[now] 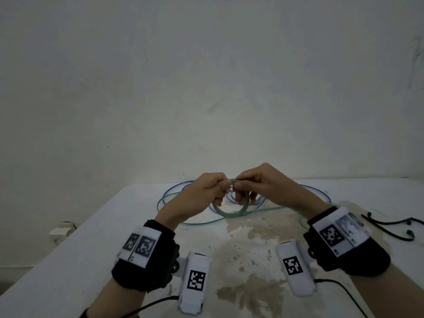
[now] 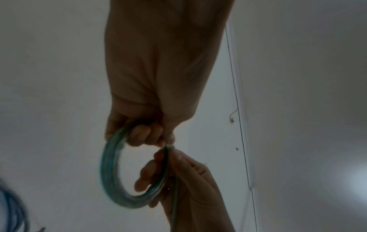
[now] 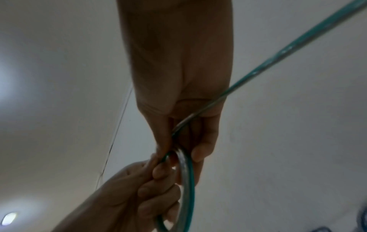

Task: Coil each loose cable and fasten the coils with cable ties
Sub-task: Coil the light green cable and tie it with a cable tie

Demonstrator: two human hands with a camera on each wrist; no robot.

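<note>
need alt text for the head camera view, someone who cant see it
Two hands held above a stained white table wind a green cable into a small coil: the left hand grips the coil, the right hand pinches its top. Loose green cable and a blue cable lie beyond on the table, and black cable ties lie at the right.

- A pale, bare wall (image 1: 211,76) rises beyond the hands, faintly scuffed and dim.
- Beneath the hands lies a white table (image 1: 80,249), its top marked with brownish stains (image 1: 250,278) — the largest patch sits nearer the person than the hands.
- Left of the hands, below the table's edge, a small white fitting (image 1: 60,231) sits low against the wall.
- From the wrist views, a thin dark line (image 2: 241,141) runs along the pale surface overhead, and soft light patches (image 3: 9,218) glow — the rest is dull grey.
</note>
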